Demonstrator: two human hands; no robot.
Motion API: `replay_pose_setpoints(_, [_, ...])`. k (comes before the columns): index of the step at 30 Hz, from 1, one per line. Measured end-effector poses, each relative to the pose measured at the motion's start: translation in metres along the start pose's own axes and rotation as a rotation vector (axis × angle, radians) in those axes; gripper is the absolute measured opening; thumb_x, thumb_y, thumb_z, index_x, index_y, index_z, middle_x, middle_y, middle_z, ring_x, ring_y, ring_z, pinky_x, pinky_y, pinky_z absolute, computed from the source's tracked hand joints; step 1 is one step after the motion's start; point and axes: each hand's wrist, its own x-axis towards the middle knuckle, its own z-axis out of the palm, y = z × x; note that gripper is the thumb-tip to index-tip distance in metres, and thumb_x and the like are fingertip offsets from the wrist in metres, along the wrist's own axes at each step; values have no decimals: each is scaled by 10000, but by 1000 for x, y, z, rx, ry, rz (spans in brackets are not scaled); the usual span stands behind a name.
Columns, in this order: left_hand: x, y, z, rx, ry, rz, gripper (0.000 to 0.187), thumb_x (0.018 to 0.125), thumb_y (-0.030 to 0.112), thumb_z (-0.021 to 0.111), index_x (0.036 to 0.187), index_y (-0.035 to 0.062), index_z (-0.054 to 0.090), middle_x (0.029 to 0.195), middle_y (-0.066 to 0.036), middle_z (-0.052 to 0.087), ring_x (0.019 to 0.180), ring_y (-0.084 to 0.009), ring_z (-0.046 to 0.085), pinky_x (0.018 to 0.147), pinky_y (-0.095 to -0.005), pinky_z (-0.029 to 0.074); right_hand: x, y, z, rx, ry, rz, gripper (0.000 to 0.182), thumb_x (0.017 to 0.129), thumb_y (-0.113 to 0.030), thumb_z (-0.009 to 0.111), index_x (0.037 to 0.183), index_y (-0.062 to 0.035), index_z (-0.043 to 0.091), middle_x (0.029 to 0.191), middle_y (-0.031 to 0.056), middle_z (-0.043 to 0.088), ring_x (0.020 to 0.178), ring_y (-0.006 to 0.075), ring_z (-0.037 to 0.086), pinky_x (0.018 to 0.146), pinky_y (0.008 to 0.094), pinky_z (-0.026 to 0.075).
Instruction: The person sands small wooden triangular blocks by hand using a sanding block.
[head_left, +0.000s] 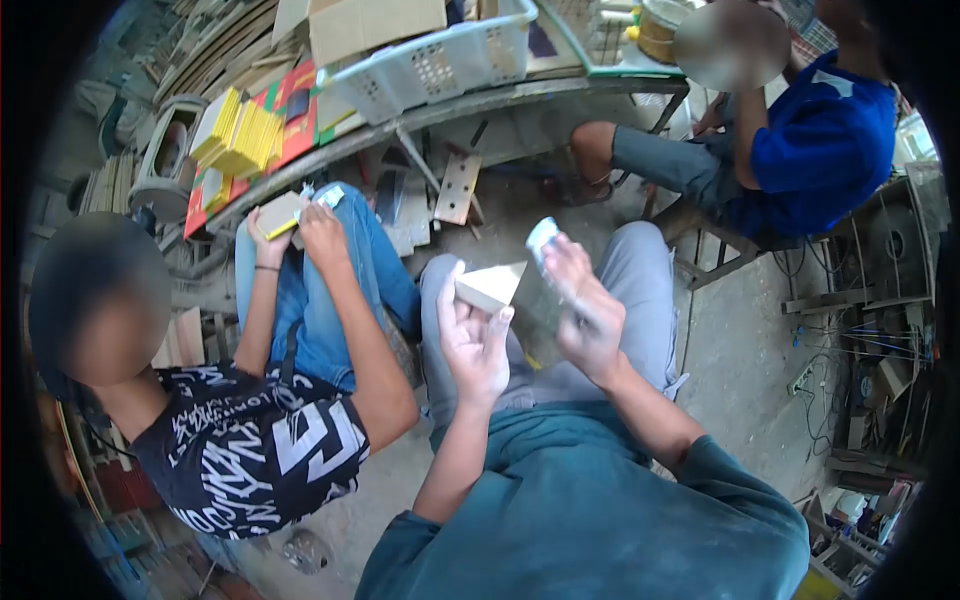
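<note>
My left hand (pixel 478 350) grips a pale triangular wooden block (pixel 490 287) over my lap, thumb on one side and fingers behind. One face of the block catches the light. To its right, my right hand (pixel 588 310) is raised and partly smeared by motion. Pinched at its fingertips is a small pale blue-and-white folded piece (pixel 542 236), perhaps sandpaper or cloth; its kind is not clear. The piece and the block are apart. Whitish dust coats the fingers of both hands.
At left, a seated co-worker (pixel 270 440) holds a yellow-edged block (pixel 282 215). Another person in a blue shirt (pixel 830 130) sits at upper right. A bench (pixel 420 118) ahead bears a plastic basket (pixel 435 75) and stacked yellow pieces (pixel 240 135). Cables (pixel 822 395) lie at right.
</note>
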Motion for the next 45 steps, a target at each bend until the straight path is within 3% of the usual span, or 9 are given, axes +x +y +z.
replay_pose_setpoints(3, [3,0,-3,-110,-82,11,757,847,-39,650,1457,-7,203,1277,-171,493,1138,-199,529,981,-302,424,5,-14,5,77,-192,-91,538,667,201,460,1135,14,649,1199,181,621,1219,359,534,1059,457,365])
replay_pose_setpoints(6, [8,10,0,-351,-19,-102,785,842,-37,659,1465,-1,183,1282,-172,490,1147,-205,530,985,-305,426,10,26,10,-111,-7,196,582,647,195,425,1166,25,625,1228,196,601,1213,355,537,1075,444,351])
replay_pose_setpoints(13, [8,-7,3,-119,-22,-6,694,824,-39,679,1391,-51,279,1278,-176,503,1169,-207,526,995,-326,440,9,-10,7,38,-207,-121,590,639,176,432,1158,-7,647,1226,178,611,1252,354,506,1093,464,324])
replay_pose_setpoints(17, [13,-1,4,-295,-110,-86,765,864,-8,638,1463,-44,165,1299,-161,487,1179,-222,518,991,-374,455,23,38,-2,-90,92,216,594,651,208,407,1146,-10,653,1193,169,634,1229,308,538,1092,406,328])
replay_pose_setpoints(22, [25,5,-11,-737,-353,-342,675,971,213,509,1488,6,126,1393,-160,419,1221,-302,501,972,-506,459,40,4,-30,131,-196,-102,607,626,195,458,1149,-29,669,1169,154,653,1220,318,548,1089,464,325])
replay_pose_setpoints(25, [24,15,-7,-915,-231,-555,621,977,208,498,1476,8,188,1394,-161,427,1217,-278,508,952,-495,473,60,-15,-39,120,-446,-200,538,640,140,562,1129,-50,680,1195,116,647,1244,339,520,1083,485,329])
replay_pose_setpoints(30, [25,4,-12,-952,-471,-418,587,953,212,563,1415,-32,297,1315,-139,498,1189,-232,529,976,-397,466,66,-13,-30,-53,-438,-126,526,673,95,614,1165,-84,664,1240,104,621,1248,350,509,1074,487,340])
replay_pose_setpoints(36, [24,20,1,-486,-305,-420,526,934,199,599,1362,-7,373,1194,-98,565,1010,-187,598,796,-352,525,57,-12,-12,1,-346,-50,534,676,109,618,1176,-75,651,1218,126,627,1223,354,529,1058,481,366])
replay_pose_setpoints(45, [19,27,21,-502,-99,-384,581,945,163,586,1400,-72,312,1273,-144,513,1166,-208,539,984,-340,467,38,-36,-28,-39,-318,37,566,631,148,593,1170,-17,636,1184,166,631,1206,364,542,1061,467,363])
